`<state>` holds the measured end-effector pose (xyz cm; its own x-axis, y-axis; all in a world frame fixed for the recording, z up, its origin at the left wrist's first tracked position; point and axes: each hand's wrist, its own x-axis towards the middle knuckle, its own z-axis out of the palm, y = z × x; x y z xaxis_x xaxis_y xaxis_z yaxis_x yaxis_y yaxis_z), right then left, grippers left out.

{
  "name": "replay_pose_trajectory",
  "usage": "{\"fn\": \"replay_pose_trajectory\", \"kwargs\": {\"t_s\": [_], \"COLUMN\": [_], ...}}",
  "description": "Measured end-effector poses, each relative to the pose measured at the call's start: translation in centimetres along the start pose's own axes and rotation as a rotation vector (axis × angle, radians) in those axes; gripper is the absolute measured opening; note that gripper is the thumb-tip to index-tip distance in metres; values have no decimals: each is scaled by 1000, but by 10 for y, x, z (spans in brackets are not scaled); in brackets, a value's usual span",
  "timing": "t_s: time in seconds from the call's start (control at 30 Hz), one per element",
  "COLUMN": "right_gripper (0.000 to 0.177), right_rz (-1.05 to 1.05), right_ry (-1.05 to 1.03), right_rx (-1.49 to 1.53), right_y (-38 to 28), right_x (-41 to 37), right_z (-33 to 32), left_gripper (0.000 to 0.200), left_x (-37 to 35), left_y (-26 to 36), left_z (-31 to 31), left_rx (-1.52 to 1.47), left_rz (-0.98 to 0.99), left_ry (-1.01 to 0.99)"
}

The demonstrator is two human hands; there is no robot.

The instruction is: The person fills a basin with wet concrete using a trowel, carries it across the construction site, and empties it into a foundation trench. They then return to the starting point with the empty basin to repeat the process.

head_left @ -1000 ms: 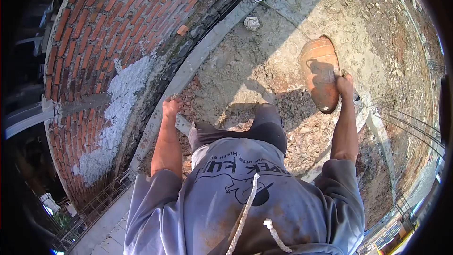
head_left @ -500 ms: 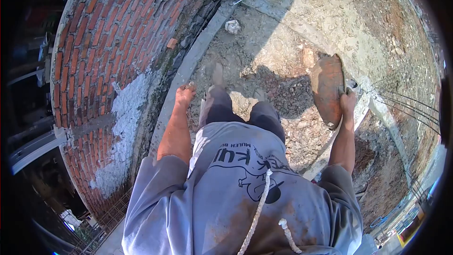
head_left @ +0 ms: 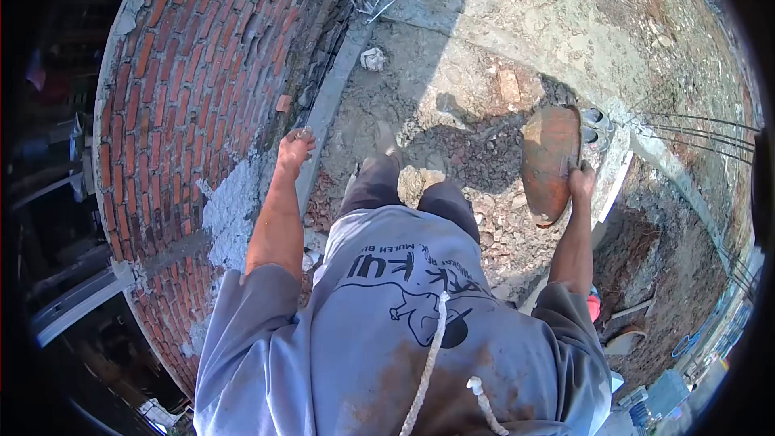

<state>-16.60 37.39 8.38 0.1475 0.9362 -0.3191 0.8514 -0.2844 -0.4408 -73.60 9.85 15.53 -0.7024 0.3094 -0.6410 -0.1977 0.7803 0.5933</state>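
Note:
My right hand (head_left: 581,182) is closed on the near edge of a rust-brown, mud-smeared basin (head_left: 551,165), which hangs tilted beside my right leg. Its inside does not show clearly. My left hand (head_left: 295,149) is out to the left, near the brick wall, with its fingers curled. Something small and pale shows at those fingertips, but I cannot make out what it is. Between my hands are my dark trousers (head_left: 377,186) and muddy feet, on rough ground.
A brick wall (head_left: 194,81) with grey mortar patches rises on the left. Concrete beams (head_left: 339,73) border the rubble-strewn ground. Steel bars (head_left: 698,133) stick out at the right, near grey shoe-like things (head_left: 596,131). A crumpled whitish lump (head_left: 373,59) and a loose brick piece (head_left: 283,102) lie ahead.
The view has shifted as I move. My left hand sits further left and slightly higher in view. The basin, still in my right hand, has turned to show more of its broad side.

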Motion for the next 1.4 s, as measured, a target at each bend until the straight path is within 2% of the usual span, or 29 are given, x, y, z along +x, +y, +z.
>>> {"fn": "replay_pose_trajectory", "kwargs": {"t_s": [0.07, 0.13, 0.23, 0.27, 0.37, 0.5, 0.6, 0.7, 0.77, 0.9, 0.93, 1.0, 1.13, 1.27, 1.33, 1.4], "right_gripper": [40, 40, 39, 45, 47, 44, 45, 48, 49, 46, 43, 41, 37, 37, 39, 39], "right_rz": [-10, -16, -80, -39, 37, -36, -77, -83, -93, -85, -45, -61, -125, -38, -12, 7], "right_ry": [12, -31, 41, -1, -26, -68, -9, 7, -16, -5, -14, -11, 42, 43, 81, 50], "right_rx": [-34, -72, 88, -81, -88, -191, -98, -33, 72, 92, -22, -54, -6, 89, 133, 126], "right_y": [18, 3, -7, -13, -23, -21, -11, -32, -64, -66, -61, -63, -78, -54, -59, -51], "right_x": [13, 12, 18, 18, 15, 19, 38, 27, 11, 15, 23, 23, 18, 24, 27, 2], "right_z": [-1, -11, -1, -2, 8, 11, 19, 11, -3, 9, 14, 15, 3, 18, 21, 19], "left_gripper": [39, 40, 38, 36, 30, 30, 32, 34, 34, 33, 34, 36, 34, 29, 29, 30], "left_x": [-13, -16, -20, -16, -7, -24, -25, -12, 2, 25, 26, 16, 16, 65, 90, 82], "left_y": [9, 4, -25, -36, -63, -53, -57, -69, -68, -65, -66, -57, -51, -63, -30, -28], "left_z": [13, 20, 18, 15, -9, -20, -25, -17, -10, 0, 0, 1, -4, -16, -10, -10], "left_rx": [-16, -10, 67, 92, 125, -64, -97, 53, 62, -36, -50, -74, -17, 28, 69, 31], "left_rz": [20, 22, -35, -68, -138, -117, -83, -203, -177, -92, -63, -7, -132, -128, -69, -23], "left_ry": [-37, -108, -178, -158, -86, 38, 5, -16, -28, -44, -63, -91, -14, 56, 58, 63]}}
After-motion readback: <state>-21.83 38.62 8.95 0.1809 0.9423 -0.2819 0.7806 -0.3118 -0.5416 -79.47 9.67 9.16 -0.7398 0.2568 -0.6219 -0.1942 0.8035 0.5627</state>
